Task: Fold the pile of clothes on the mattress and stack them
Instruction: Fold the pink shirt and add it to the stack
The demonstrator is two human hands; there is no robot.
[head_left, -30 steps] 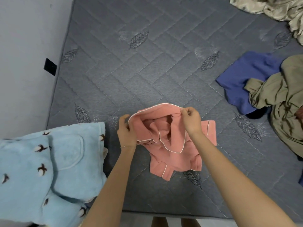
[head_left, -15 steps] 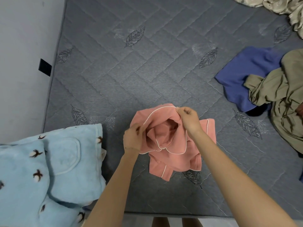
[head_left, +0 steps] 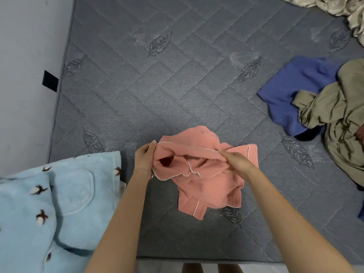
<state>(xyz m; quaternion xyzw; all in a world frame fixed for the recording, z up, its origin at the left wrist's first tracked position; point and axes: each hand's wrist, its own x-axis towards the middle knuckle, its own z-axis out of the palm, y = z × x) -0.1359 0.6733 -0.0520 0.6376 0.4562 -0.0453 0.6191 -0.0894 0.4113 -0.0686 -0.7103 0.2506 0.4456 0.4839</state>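
Observation:
A crumpled pink garment (head_left: 204,180) with white piping lies near the front edge of the grey quilted mattress (head_left: 157,91). My left hand (head_left: 144,158) pinches its piped edge at the left. My right hand (head_left: 235,162) grips the same edge further right, so the fabric is stretched between them. At the right sits a loose pile: a blue garment (head_left: 291,95) under an olive garment (head_left: 338,119). A light blue fleece garment (head_left: 51,209) with small bird prints lies at the lower left.
A beige satin cloth (head_left: 350,8) is bunched at the far right corner. A pale wall (head_left: 25,75) with a black switch plate (head_left: 50,81) runs along the mattress's left side. My feet show just below the mattress's front edge.
My hands have moved apart along the piped edge of the pink garment, spreading it wider. The right hand has dropped lower and further right; more pink fabric now lies beyond the hands.

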